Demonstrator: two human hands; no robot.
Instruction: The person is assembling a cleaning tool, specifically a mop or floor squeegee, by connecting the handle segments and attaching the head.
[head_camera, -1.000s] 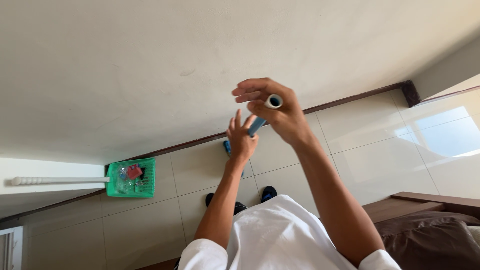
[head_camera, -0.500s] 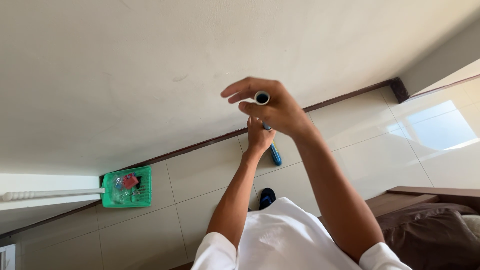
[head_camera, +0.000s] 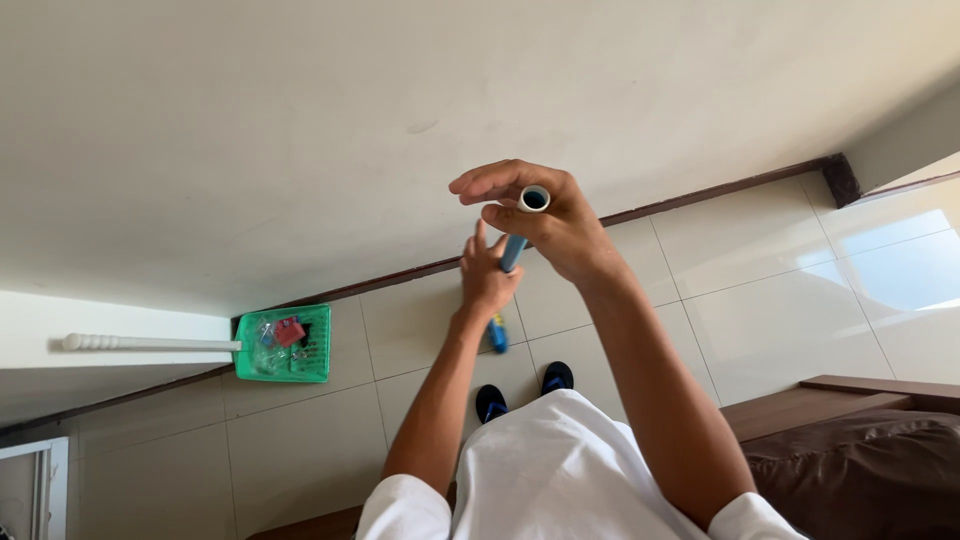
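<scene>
I look down along a blue pole (head_camera: 512, 252) with a white, hollow top end. My right hand (head_camera: 555, 225) is closed around the pole just under that top end. My left hand (head_camera: 487, 282) sits lower on the same pole, its back toward me and its fingers pointing up along the shaft. The pole runs under its palm. Below my left hand, the pole's lower end (head_camera: 497, 335) shows near the tiled floor (head_camera: 780, 300), close to the wall.
A green plastic basket (head_camera: 318, 352) with small items stands on the floor by the dark skirting. A white rod (head_camera: 150, 343) reaches toward it from the left. Brown furniture (head_camera: 850, 450) fills the lower right. My dark blue shoes (head_camera: 556, 377) stand below the pole.
My left hand has slid down the pole, away from my right hand, and its fingers have loosened. The pole's lower end has swung left. My right hand keeps its hold at the top.
</scene>
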